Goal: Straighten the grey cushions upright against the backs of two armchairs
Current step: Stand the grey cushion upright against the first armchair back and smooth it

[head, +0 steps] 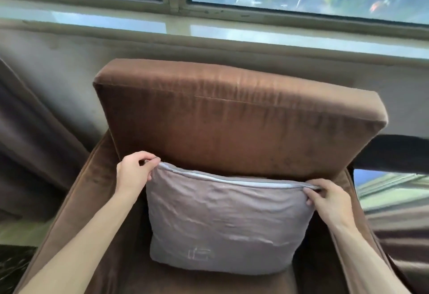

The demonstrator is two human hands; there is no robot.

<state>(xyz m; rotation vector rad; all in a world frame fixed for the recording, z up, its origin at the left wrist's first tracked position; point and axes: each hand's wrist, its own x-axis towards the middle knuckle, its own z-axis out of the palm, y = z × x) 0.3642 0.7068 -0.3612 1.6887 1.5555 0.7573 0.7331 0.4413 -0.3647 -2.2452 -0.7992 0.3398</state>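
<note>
A grey cushion (222, 221) stands upright on the seat of a brown armchair (232, 119), its top edge leaning against the thick backrest. A small embroidered mark shows near its lower edge. My left hand (134, 170) pinches the cushion's top left corner. My right hand (329, 198) grips the top right corner along the seam. Both forearms reach in from the bottom of the view. Only this one armchair and one cushion are visible.
A window sill (209, 29) and window run behind the chair. Brown curtain fabric (30, 135) hangs at the left, and more folds of it lie at the right (399, 235). The chair's left armrest (76, 200) and right armrest (362, 259) flank the seat.
</note>
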